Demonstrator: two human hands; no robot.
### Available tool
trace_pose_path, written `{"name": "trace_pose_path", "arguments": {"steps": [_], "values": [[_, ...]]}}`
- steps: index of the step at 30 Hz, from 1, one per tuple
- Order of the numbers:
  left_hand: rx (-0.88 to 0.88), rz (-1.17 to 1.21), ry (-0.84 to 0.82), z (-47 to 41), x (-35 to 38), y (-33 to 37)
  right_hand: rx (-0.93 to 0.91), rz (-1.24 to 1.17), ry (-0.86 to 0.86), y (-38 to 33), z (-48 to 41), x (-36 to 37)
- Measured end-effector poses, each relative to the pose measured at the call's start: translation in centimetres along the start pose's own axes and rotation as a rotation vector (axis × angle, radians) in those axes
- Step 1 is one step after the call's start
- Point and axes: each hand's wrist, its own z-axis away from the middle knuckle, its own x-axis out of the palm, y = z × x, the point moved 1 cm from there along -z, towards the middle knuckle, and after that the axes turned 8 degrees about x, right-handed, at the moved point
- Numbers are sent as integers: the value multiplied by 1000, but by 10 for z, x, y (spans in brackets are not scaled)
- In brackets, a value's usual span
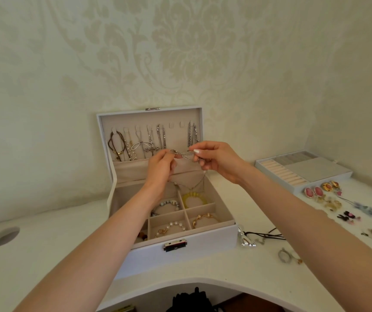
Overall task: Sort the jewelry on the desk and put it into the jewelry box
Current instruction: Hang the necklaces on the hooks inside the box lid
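Fingers (167,155) of the left hand (160,168) and the right hand (217,161) were curled, each pinching one end of a thin silver chain (183,153) held taut between them in front of the raised lid (176,118) of the white jewelry box (180,260), which stood open near the desk's (45,255) front edge.

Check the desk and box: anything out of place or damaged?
Nothing looks damaged or spilled. The ring tray sits on the desk to the right of the jewelry box, not in it, with unsorted earrings lying loose beside it.
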Motion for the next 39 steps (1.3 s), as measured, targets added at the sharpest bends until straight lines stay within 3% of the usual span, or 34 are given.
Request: {"name": "trace_pose_path", "arguments": {"steps": [9,15,20,28,35,39], "values": [[-21,24,-12,0,-1,0,34,62,5,8,3,-1],[34,54,-129,4,3,2,63,528,-19,13,5,13],[67,61,-75,4,0,2,59,816,0,20,0,23],[16,132,-166,7,4,4,89,570,-96,21,5,32],[35,111,-239,7,4,6,86,526,-8,26,2,31],[72,106,-169,5,2,6,85,468,37,26,3,28]]}}
